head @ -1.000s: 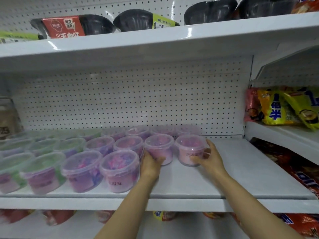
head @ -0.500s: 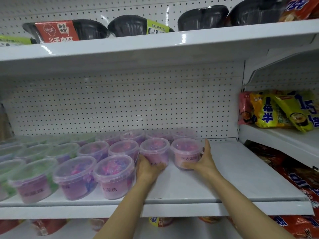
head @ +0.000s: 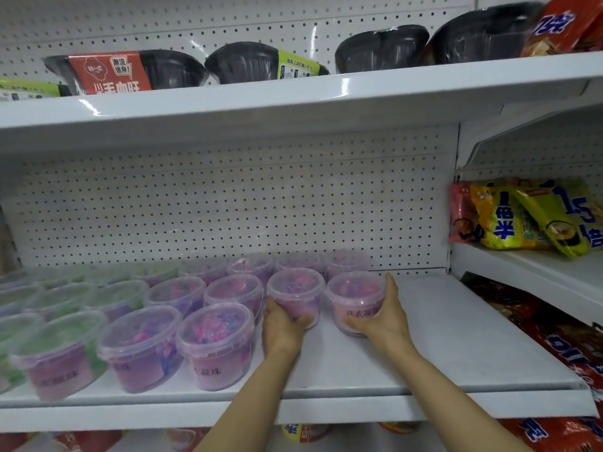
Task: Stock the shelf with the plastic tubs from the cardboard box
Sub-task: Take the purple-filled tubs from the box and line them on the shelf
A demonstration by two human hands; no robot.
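Several clear plastic tubs with pink, purple or green contents stand in rows on the white shelf [head: 456, 340]. My left hand [head: 281, 327] holds one pink tub [head: 295, 290] from the front, fingers wrapped round its lower wall. Beside it, my right hand [head: 386, 316] cups another pink tub [head: 354, 296] from its right side, the rightmost of the middle row. Both tubs stand upright on the shelf. A front-row tub [head: 215, 340] sits just left of my left wrist. No cardboard box shows in the head view.
A white shelf above [head: 293, 99] carries black bowls [head: 257, 62]. Yellow noodle packets [head: 528, 216] lie on a neighbouring shelf to the right, red packets [head: 561, 337] below them. The perforated back panel [head: 228, 203] closes the rear. Bare shelf surface stretches right of the tubs.
The camera has shifted a little. Both hands have kept their hold on the two pink tubs, which now sit slightly further back in line with the row.
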